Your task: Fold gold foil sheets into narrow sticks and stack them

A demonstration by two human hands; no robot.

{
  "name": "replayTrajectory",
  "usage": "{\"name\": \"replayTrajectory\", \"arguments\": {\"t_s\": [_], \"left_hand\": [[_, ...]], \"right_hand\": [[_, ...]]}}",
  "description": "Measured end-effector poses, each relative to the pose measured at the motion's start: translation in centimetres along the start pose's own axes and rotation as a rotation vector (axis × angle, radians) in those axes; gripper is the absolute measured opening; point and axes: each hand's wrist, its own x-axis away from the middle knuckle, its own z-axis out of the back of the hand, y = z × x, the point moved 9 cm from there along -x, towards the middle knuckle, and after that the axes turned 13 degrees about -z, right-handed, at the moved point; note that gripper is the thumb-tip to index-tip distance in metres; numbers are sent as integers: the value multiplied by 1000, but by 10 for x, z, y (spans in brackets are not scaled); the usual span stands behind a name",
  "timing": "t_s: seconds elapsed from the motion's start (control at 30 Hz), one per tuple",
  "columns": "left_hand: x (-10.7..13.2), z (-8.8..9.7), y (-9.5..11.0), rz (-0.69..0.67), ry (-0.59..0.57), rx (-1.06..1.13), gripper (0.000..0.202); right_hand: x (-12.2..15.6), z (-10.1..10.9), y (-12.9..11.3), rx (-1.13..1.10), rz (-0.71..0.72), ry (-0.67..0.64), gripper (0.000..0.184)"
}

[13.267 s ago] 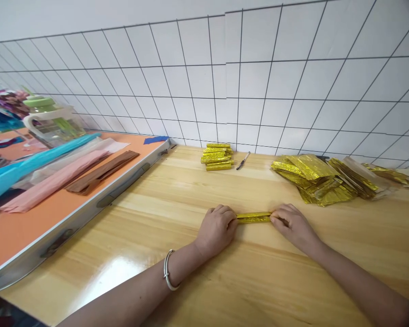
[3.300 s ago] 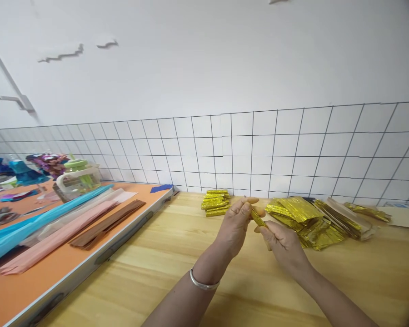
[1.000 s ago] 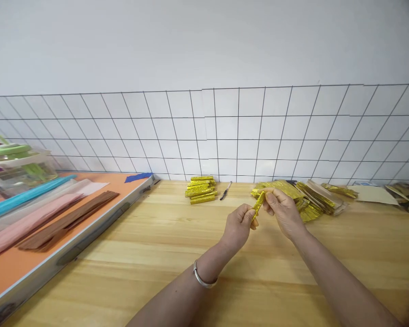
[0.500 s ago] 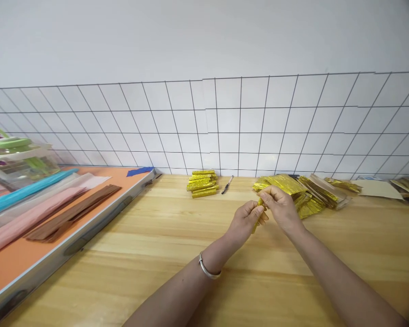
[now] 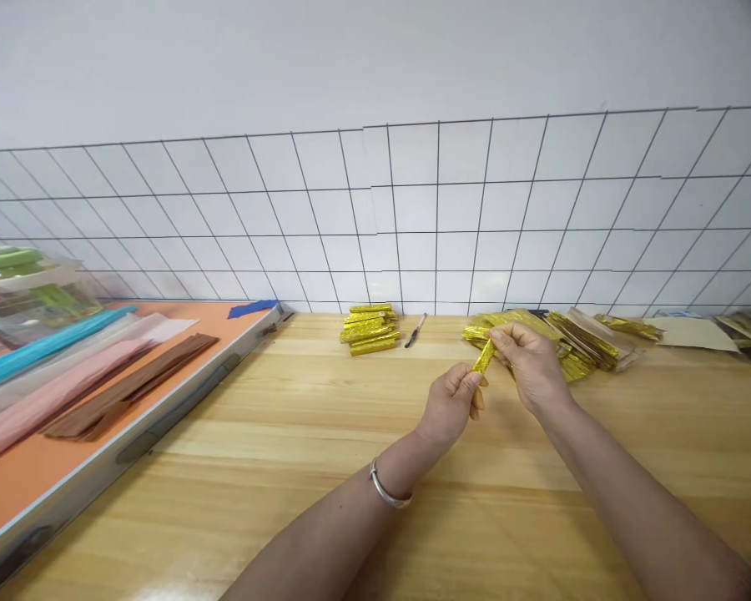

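Observation:
Between my two hands a narrow strip of shiny gold crepe paper (image 5: 484,356) runs at a slant. My left hand (image 5: 451,399), below a silver bangle, is closed on its lower end. The upper end is pinched by the thumb and fingers of my right hand (image 5: 529,363). Just behind the right hand lies a pile of gold paper sheets (image 5: 519,320), partly covered by that hand. Farther left, against the wall, several gold paper rolls (image 5: 370,330) are stacked on the wooden table (image 5: 300,467).
A pen (image 5: 415,330) lies beside the rolls. More folded gold bundles (image 5: 585,342) and a beige card (image 5: 694,332) line the wall at right. On an orange board (image 5: 181,367) at left rest brown (image 5: 131,388), pink (image 5: 68,388) and blue paper (image 5: 56,346) and a green-lidded jug (image 5: 37,288).
My right hand has shifted up and right, away from the left, and more of the gold strip shows between them. The view has tilted slightly.

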Motion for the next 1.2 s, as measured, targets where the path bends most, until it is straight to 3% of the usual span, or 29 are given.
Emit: {"name": "replayTrajectory", "arguments": {"t_s": [0.23,0.4,0.57,0.7,0.87,1.07,1.2], "left_hand": [[0,-9,-4,32,-123,75,32],[0,-3,-1,41,-74,-10,30],[-1,-13,4,27,-186,118,33],[-5,-9,3,-7,-180,64,29],[-20,20,11,-74,-151,-62,25],[-41,88,29,-167,171,-154,18],[-43,99,27,-229,182,-287,12]], "right_hand": [[-4,11,-4,-72,6,47,23],[-5,16,-9,-83,10,44,24],[-7,23,-13,-54,38,90,25],[-8,28,-13,-46,43,117,25],[-7,23,-17,52,56,53,26],[-11,10,-6,434,142,-62,25],[-14,-12,14,647,211,-187,22]]}}
